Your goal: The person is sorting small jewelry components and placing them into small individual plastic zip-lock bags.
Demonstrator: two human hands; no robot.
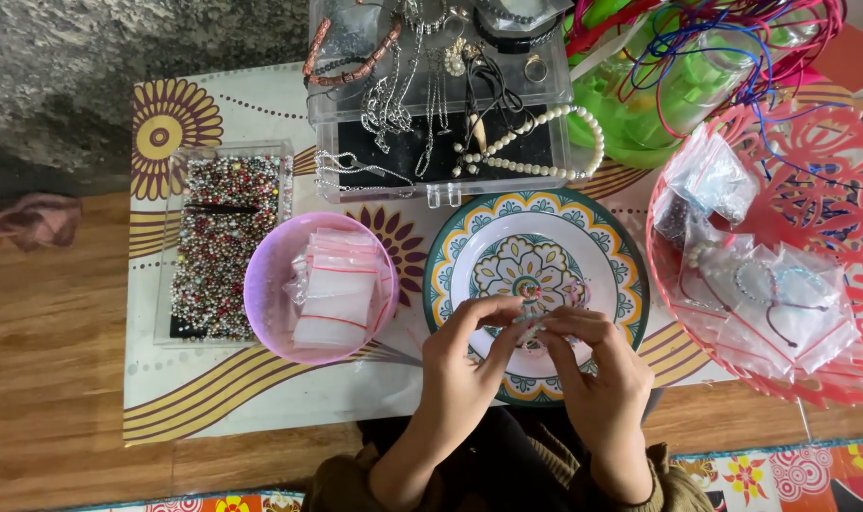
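I look down on a low table covered with a patterned cloth (261, 398) of brown and yellow swirls, standing on a wooden floor with a grey rough wall behind it. Near the middle sits a patterned plate (469, 237), white with a teal, orange and yellow floral border. Both of my hands work just above its near edge. My left hand (460, 365) curls its thumb and forefinger together, pinched on a small clear packet (532, 318) that shows a touch of red at its top; my right hand (597, 370) meets it from the other side, fingertips closed on the same packet. The packet is small and partly hidden by my fingers, so I cannot tell what is inside it.

Just left of the plate stands a lilac plastic bowl (265, 284) holding a stack of empty clear zip bags with red seal lines. Further left lies a clear tray of mixed beads (225, 242), red, silver and white. Behind the plate is a clear acrylic jewellery box (441, 194) draped with silver chains, a white pearl necklace (545, 142) and a brown beaded bracelet. To the right a red cut-out basket (829, 190) holds filled clear bags with bracelets inside, and behind it a green container (630, 114) carries coloured cords.
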